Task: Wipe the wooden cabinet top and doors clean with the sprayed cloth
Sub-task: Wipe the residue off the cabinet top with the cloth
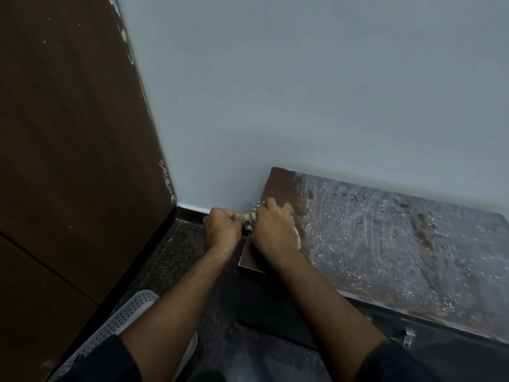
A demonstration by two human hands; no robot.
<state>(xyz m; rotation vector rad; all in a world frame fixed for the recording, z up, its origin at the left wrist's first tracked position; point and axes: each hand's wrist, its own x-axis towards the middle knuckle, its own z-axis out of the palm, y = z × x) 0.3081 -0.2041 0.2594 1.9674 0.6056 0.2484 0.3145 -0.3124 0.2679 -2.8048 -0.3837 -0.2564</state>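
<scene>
A low wooden cabinet stands against the wall, its top (391, 238) covered in whitish streaks and droplets except for a dark strip at its left end. A patterned cloth (252, 220) is bunched at that left end. My right hand (272, 230) grips the cloth on the cabinet top near the left edge. My left hand (223, 230) is just beyond that edge, fingers curled around an end of the same cloth. The cabinet's dark front (429, 351) shows below the top, with a metal handle (409, 337). Most of the cloth is hidden under my hands.
A tall dark wooden panel (68, 161) rises on the left. The pale wall (303, 92) runs behind the cabinet, with a black skirting at its foot. A white perforated basket (124, 318) sits on the dark speckled floor (176, 260) near my left forearm.
</scene>
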